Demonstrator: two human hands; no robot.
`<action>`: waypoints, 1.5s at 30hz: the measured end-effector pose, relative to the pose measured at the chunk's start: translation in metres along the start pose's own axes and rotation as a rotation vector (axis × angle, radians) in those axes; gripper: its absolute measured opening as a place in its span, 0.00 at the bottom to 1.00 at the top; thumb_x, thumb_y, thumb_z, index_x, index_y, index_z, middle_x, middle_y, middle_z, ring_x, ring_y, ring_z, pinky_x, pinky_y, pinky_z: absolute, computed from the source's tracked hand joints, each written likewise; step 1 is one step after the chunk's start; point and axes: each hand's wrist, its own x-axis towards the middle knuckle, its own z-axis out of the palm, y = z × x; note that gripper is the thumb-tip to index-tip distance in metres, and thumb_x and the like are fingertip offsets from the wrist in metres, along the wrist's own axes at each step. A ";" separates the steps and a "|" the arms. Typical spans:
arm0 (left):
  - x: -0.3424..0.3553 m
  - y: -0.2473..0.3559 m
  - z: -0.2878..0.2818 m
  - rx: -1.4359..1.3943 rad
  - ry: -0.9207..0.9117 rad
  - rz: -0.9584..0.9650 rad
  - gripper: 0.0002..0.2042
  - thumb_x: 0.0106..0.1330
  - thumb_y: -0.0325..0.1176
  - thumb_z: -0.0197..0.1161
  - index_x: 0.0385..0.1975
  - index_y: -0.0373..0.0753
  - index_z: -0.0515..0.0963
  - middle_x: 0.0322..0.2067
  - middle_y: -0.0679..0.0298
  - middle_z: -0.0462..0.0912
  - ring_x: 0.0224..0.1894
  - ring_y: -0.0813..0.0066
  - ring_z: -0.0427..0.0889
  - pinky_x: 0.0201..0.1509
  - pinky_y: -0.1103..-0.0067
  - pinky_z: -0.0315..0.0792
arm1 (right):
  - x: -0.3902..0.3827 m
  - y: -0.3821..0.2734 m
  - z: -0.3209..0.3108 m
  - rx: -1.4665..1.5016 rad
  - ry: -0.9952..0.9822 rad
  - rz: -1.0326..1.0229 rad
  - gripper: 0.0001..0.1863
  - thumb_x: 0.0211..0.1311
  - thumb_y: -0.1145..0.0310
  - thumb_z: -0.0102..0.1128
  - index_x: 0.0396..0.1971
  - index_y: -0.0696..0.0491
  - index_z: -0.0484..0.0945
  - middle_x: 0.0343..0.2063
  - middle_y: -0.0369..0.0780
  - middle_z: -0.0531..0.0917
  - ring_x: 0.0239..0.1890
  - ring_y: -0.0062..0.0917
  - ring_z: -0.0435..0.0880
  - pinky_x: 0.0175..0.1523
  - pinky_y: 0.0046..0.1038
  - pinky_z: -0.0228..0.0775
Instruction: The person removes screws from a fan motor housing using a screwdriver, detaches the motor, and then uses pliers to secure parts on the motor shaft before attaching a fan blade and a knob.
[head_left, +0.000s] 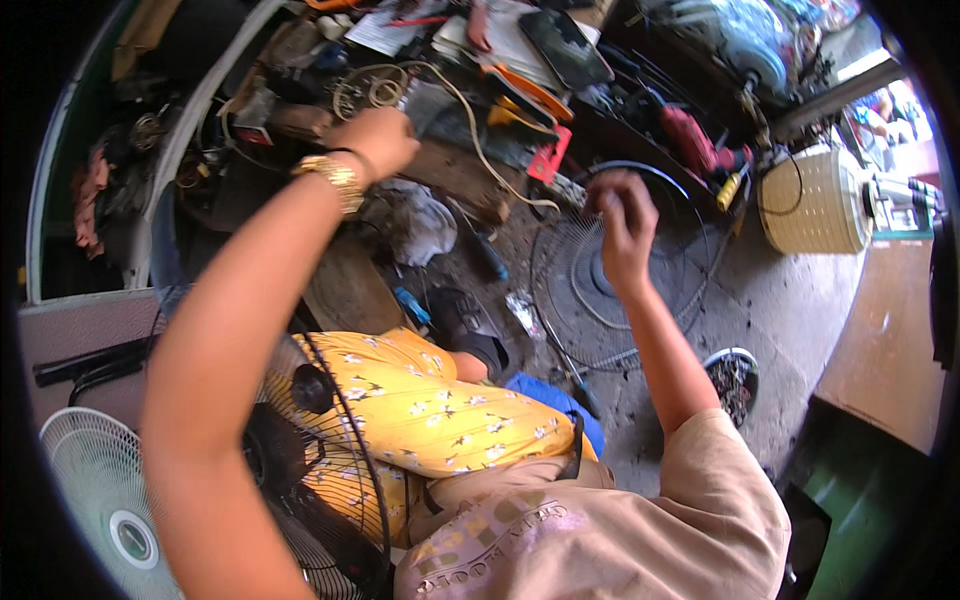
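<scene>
Floor (pixel 745 310) opens rightward | left hand (pixel 378 142): plank (pixel 455 178) edge | right hand (pixel 625 220): grille (pixel 588 282) rim

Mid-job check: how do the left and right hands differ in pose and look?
The left hand is beside the coiled cream cable; the right hand appears in front of the round wire fan guard.
The left wears a gold-coloured band at the wrist; the right wrist looks bare.
The left's fingertips are mostly hidden; the right's bent fingers show.
Both have bare forearms.

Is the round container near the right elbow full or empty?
Not empty: the container holds dark bits, visible inside its pale rim. Cannot tell how deep they go.
</scene>
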 end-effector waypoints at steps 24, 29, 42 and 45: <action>-0.302 -0.075 -0.104 -0.219 0.420 -0.161 0.08 0.60 0.27 0.60 0.37 0.34 0.75 0.34 0.66 0.76 0.33 0.79 0.72 0.38 0.82 0.65 | -0.329 0.165 -0.110 -1.316 -0.991 0.388 0.14 0.62 0.65 0.46 0.46 0.47 0.75 0.26 0.44 0.84 0.27 0.40 0.85 0.28 0.40 0.73; -0.342 -0.094 -0.101 -0.272 0.403 -0.322 0.08 0.60 0.26 0.60 0.39 0.35 0.75 0.37 0.65 0.75 0.36 0.79 0.71 0.38 0.82 0.64 | -0.341 0.173 -0.146 -1.425 -0.865 0.591 0.16 0.65 0.66 0.44 0.51 0.47 0.72 0.31 0.44 0.84 0.32 0.37 0.85 0.31 0.39 0.74; -0.390 -0.138 -0.084 -0.298 0.333 -0.477 0.10 0.64 0.30 0.59 0.42 0.34 0.75 0.39 0.62 0.76 0.43 0.73 0.74 0.51 0.77 0.67 | -0.105 0.073 -0.027 -0.586 -0.960 0.220 0.08 0.57 0.69 0.55 0.32 0.55 0.81 0.29 0.49 0.82 0.30 0.43 0.81 0.35 0.40 0.72; -0.387 -0.128 -0.091 -0.263 0.332 -0.435 0.09 0.62 0.29 0.60 0.39 0.33 0.75 0.37 0.61 0.76 0.41 0.72 0.74 0.50 0.77 0.66 | 0.010 0.105 -0.012 -0.663 -0.256 0.032 0.07 0.55 0.72 0.56 0.31 0.57 0.81 0.27 0.50 0.82 0.30 0.45 0.82 0.36 0.38 0.73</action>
